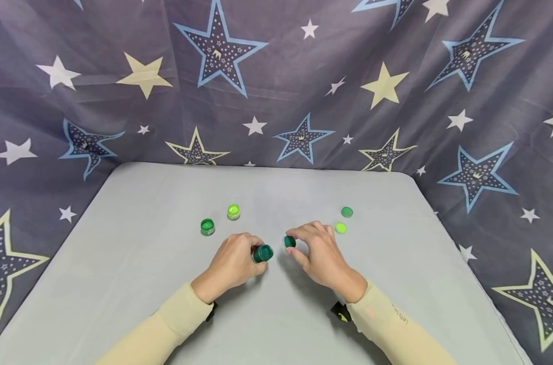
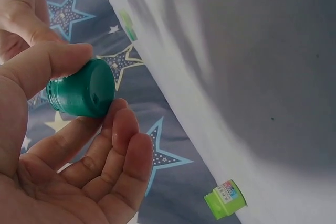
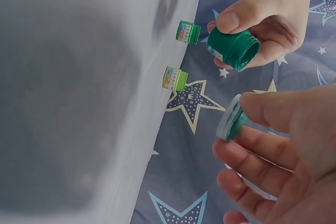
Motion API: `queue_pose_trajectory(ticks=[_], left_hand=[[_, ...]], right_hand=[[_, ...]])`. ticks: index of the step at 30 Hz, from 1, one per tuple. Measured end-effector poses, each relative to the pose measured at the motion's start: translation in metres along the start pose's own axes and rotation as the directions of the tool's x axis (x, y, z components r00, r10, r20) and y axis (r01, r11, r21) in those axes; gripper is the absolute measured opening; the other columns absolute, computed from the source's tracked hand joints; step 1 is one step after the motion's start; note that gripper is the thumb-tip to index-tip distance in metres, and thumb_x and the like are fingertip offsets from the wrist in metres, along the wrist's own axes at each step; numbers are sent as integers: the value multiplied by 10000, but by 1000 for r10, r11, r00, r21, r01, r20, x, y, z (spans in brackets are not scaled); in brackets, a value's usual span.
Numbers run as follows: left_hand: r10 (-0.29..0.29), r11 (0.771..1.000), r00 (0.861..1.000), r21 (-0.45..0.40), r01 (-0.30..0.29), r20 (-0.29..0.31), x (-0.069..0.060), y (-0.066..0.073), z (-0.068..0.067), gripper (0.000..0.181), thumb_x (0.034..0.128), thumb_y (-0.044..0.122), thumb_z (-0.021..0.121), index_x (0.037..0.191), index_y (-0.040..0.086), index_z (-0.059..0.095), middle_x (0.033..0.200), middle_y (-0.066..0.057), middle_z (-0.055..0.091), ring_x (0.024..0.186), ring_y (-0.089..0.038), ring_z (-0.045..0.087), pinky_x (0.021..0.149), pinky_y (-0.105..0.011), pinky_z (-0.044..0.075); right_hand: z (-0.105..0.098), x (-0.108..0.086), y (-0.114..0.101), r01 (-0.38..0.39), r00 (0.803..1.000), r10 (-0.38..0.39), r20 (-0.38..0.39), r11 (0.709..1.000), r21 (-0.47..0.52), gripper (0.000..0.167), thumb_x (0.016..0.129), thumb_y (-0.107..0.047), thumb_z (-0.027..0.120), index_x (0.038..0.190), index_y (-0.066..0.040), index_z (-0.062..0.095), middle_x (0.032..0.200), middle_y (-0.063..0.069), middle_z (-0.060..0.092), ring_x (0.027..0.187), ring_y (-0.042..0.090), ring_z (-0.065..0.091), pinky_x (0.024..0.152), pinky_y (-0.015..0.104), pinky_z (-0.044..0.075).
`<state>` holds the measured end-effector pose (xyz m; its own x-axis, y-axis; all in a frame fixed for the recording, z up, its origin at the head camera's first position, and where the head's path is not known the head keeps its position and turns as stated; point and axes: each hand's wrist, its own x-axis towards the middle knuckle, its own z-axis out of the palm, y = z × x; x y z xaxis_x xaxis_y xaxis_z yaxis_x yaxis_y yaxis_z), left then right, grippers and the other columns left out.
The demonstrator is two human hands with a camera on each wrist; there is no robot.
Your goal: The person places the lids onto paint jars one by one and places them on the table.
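In the head view my left hand (image 1: 230, 259) grips a small dark green paint jar (image 1: 262, 253) above the table, tilted with its uncovered mouth toward the right. The right wrist view shows the threaded rim of this jar (image 3: 232, 47) plainly. Across a small gap, my right hand (image 1: 321, 257) pinches a round lid (image 1: 289, 242) between thumb and fingers. Its green inner side and pale edge show in the right wrist view, where the lid (image 3: 231, 119) stands on edge, apart from the jar. The label is partly covered by the left fingers.
Two uncapped paint jars stand beyond the left hand: one green (image 1: 207, 227), one light green (image 1: 233, 212). Beyond the right hand lie a green lid (image 1: 346, 212) and a light green lid (image 1: 341, 228). Star-patterned cloth (image 1: 276, 91) hangs behind the grey-white table (image 1: 121, 284).
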<state>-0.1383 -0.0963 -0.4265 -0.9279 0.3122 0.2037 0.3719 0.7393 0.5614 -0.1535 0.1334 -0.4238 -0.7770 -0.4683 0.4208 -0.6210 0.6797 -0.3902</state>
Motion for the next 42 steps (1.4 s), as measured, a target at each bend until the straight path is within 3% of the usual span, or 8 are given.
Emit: queue_pose_trajectory(ticks=[26,42], left_hand=[[16,1000,1000,24,-16,-12,-4,3,9,216,726,92,916,871,58,759,794,3,629,708,-112,572,655,-307,512],[27,999,999,32,-26,-33,-9,0,13,217,718,87,919,856,65,753,759,19,606,670,-97,534,620,-292,485]], right_hand=[[12,-7,-13,34,999,-35,1,992,123,320,881,-162,826,1180,-89,738,1129,-3,737,1068,183,590,836,381,336],[22,-11,-17,47,999,-48,1,990,136,304,889,-194,824,1169,-113,740,1094,-34,745,1059,152,598,826,369,346]])
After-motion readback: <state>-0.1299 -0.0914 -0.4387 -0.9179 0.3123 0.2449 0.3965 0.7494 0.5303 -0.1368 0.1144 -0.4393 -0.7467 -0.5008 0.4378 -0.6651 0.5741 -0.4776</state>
